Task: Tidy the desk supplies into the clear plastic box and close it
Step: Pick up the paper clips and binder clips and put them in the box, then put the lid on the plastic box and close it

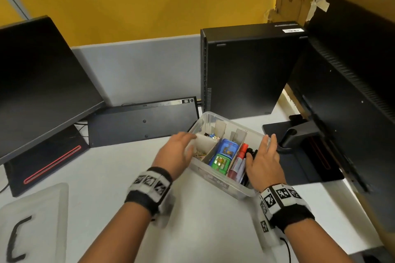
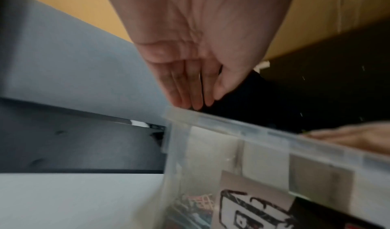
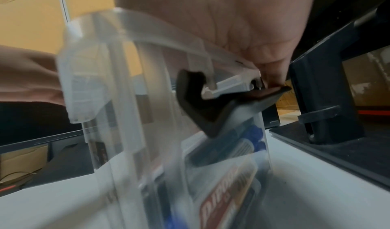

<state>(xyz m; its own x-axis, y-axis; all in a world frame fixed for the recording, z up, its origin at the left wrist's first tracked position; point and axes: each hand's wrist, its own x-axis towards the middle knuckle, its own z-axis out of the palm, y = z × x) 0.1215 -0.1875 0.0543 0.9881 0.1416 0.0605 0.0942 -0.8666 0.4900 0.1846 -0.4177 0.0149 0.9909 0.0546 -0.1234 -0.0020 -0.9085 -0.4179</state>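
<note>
The clear plastic box (image 1: 222, 184) stands open on the white desk, turned at an angle. Card dividers split it. Inside lie small clips, a blue item (image 1: 229, 145), a green item (image 1: 220, 161), a red marker (image 1: 240, 157) and dark pens. My left hand (image 1: 184, 140) lies with straight fingers along the box's left rim (image 2: 242, 129). My right hand (image 1: 267, 147) lies flat against the right side, and its fingers (image 3: 272, 72) touch a black latch (image 3: 211, 106) there. The frosted lid (image 1: 42, 205) with a black handle lies flat at the near left.
A dark monitor (image 1: 42, 83) leans at the left, with an upturned keyboard (image 1: 143, 121) behind the box. A black computer tower (image 1: 245, 70) stands at the back. A second monitor's back (image 1: 342, 102) and its stand base (image 1: 303, 162) crowd the box's right side.
</note>
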